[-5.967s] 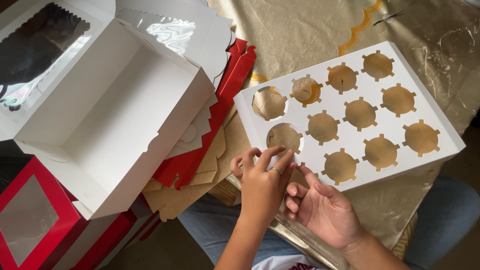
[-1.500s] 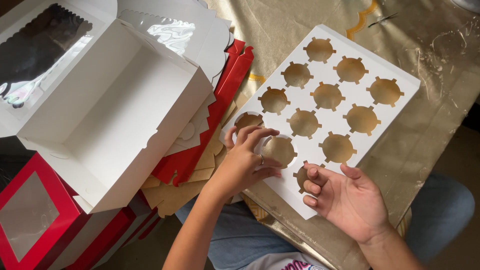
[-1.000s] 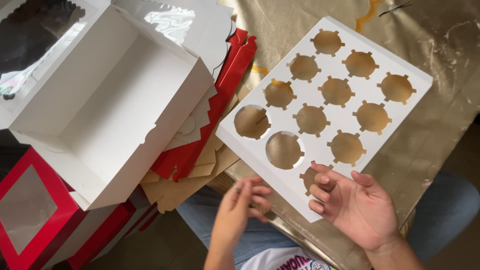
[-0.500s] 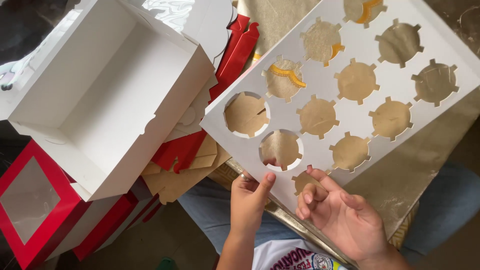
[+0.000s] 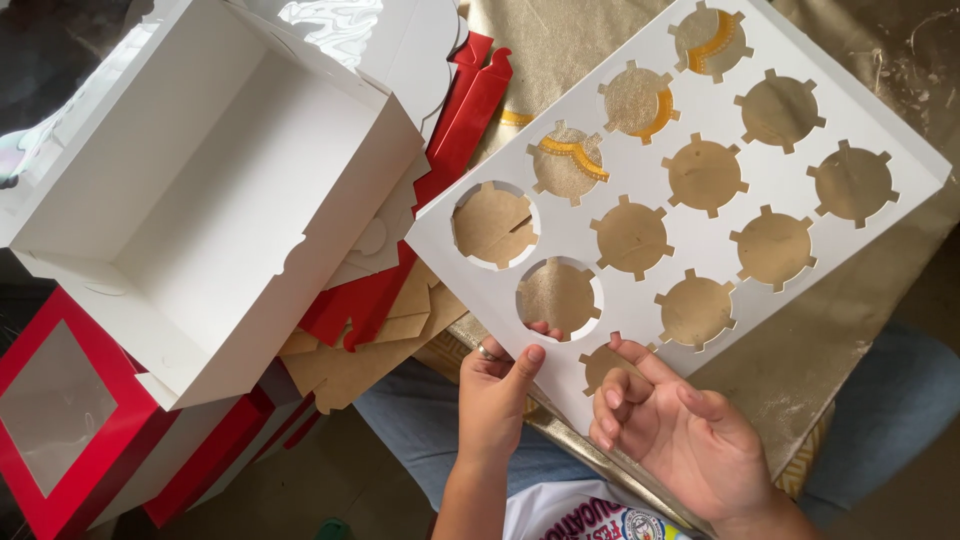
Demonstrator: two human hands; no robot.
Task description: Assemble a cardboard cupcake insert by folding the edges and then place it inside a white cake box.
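Observation:
A white cardboard insert (image 5: 680,150) with several round notched holes is held tilted over a gold-covered table (image 5: 830,350). My left hand (image 5: 497,390) pinches its near edge, thumb on top beside a hole, fingers underneath. My right hand (image 5: 680,435) is at the near corner of the insert, fingers curled, fingertips touching the edge of the nearest hole.
An open white box (image 5: 210,190) with a windowed lid stands at the left. Flat red (image 5: 455,130) and brown card pieces (image 5: 390,330) lie under it. A red box with a clear window (image 5: 60,420) is at the lower left. My blue-jeaned legs (image 5: 420,430) show below.
The insert has swung closer and turned; my left hand let go, dropped away, then came back up and gripped the near edge. My right hand stayed at the near corner.

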